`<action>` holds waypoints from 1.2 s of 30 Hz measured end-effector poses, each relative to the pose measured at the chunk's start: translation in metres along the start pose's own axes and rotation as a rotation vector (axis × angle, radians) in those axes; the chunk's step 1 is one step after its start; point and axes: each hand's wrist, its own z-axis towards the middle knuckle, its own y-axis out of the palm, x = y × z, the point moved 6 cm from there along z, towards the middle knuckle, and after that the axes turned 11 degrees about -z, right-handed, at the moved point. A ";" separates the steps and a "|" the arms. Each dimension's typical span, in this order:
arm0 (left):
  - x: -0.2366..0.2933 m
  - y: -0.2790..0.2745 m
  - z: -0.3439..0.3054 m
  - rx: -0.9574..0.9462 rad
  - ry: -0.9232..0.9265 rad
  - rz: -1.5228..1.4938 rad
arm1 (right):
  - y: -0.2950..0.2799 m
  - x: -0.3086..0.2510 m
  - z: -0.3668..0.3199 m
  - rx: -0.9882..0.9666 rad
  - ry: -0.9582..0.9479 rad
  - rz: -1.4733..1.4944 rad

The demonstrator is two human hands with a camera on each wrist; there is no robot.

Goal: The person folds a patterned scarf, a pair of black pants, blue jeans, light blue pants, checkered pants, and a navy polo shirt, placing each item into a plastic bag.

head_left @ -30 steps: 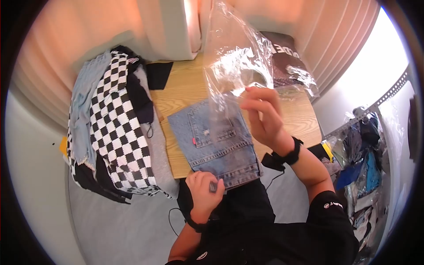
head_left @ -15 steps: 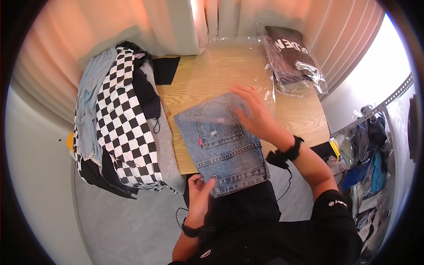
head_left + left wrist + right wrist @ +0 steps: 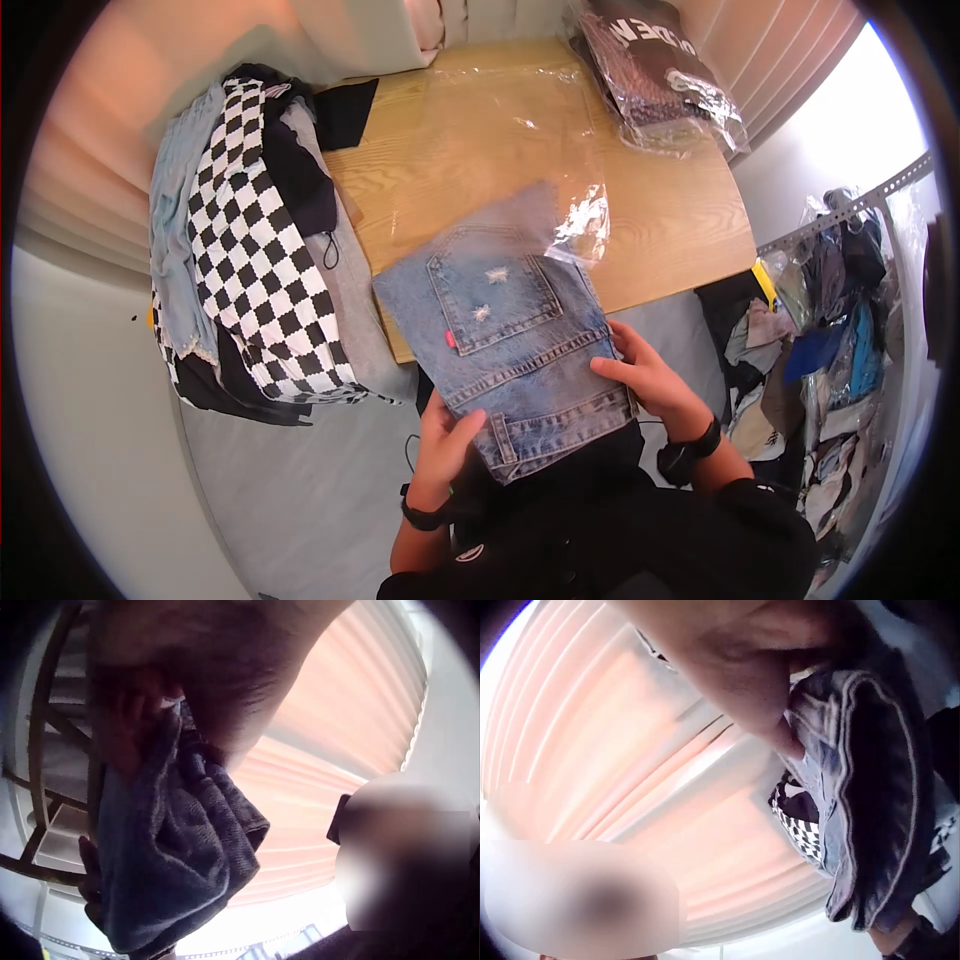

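Observation:
Folded blue jeans [image 3: 510,350], with a back pocket and a small red tab facing up, lie half over the table's near edge. My left hand [image 3: 445,440] grips their lower left side, thumb on top and fingers underneath. On the right side, my right hand [image 3: 650,375] pinches the denim the same way. In the left wrist view, the jeans [image 3: 180,847] hang in folds from the left hand. The right wrist view shows the open waistband of the jeans [image 3: 847,802] beside the right thumb. A clear plastic bag [image 3: 500,130] lies flat on the table, overlapping the far end of the jeans.
On the left a pile of clothes includes black-and-white checkered trousers [image 3: 255,250]. A black flat piece [image 3: 345,112] lies near it. A dark garment in a plastic bag [image 3: 650,75] sits at the table's far right. A metal rack [image 3: 850,215] with bagged clothes stands on the right.
My right hand let go of the clear bag, which now lies flat on the table, and came down to the jeans' right side. The jeans have shifted toward my body.

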 end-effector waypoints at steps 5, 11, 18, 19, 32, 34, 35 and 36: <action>0.009 0.034 -0.012 -0.041 0.049 0.303 | 0.020 -0.010 -0.008 -0.208 -0.002 -0.172; 0.015 0.091 -0.014 -0.236 0.051 0.742 | 0.053 -0.024 -0.023 -0.349 -0.079 -0.355; 0.019 0.115 -0.024 -0.566 -0.176 0.724 | 0.050 -0.028 -0.043 -0.685 -0.289 -0.288; 0.016 0.115 -0.023 -0.577 -0.185 0.751 | 0.051 -0.030 -0.043 -0.680 -0.226 -0.359; 0.159 0.060 0.118 -0.290 -0.052 1.591 | 0.043 -0.022 -0.058 -0.618 -0.386 -0.433; 0.144 0.076 0.154 -0.520 0.519 1.726 | 0.044 -0.020 -0.058 -0.607 -0.426 -0.423; 0.132 0.088 0.161 -0.645 0.721 1.726 | 0.043 -0.021 -0.059 -0.598 -0.456 -0.404; 0.124 0.086 0.172 -0.641 0.733 1.726 | 0.042 -0.021 -0.061 -0.598 -0.462 -0.413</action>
